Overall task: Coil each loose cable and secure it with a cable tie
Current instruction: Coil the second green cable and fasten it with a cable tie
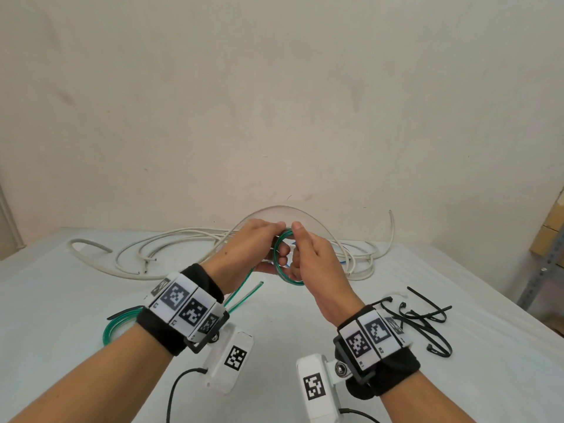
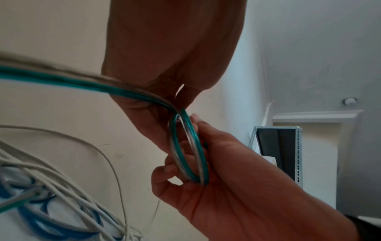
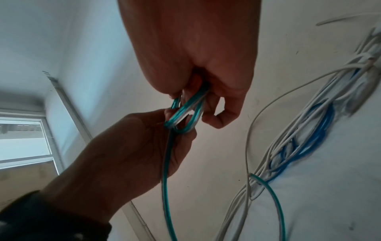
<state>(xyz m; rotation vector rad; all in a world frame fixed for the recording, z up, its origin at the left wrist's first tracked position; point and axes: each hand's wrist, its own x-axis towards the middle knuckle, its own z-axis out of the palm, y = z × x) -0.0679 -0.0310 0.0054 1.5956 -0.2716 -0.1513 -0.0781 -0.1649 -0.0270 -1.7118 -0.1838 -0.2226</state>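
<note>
A green-and-clear cable (image 1: 293, 281) is wound into a small coil held up above the table between both hands. My left hand (image 1: 259, 242) pinches the coil's near-left side, and the cable runs back through its fingers. My right hand (image 1: 302, 248) grips the coil from the right, fingers curled through the loop. The wrist views show the same coil (image 2: 201, 151) (image 3: 181, 112) held by the left hand (image 3: 134, 146) and the right hand (image 2: 226, 179). The slack green cable (image 1: 119, 326) trails down under my left wrist onto the table. Several black cable ties (image 1: 427, 323) lie to the right.
A tangle of loose white cables (image 1: 183, 242) sprawls along the back of the white table (image 1: 305, 331), with a blue cable (image 3: 317, 130) mixed in. A metal shelf post (image 1: 540, 276) stands at the far right. A plain wall rises behind the table.
</note>
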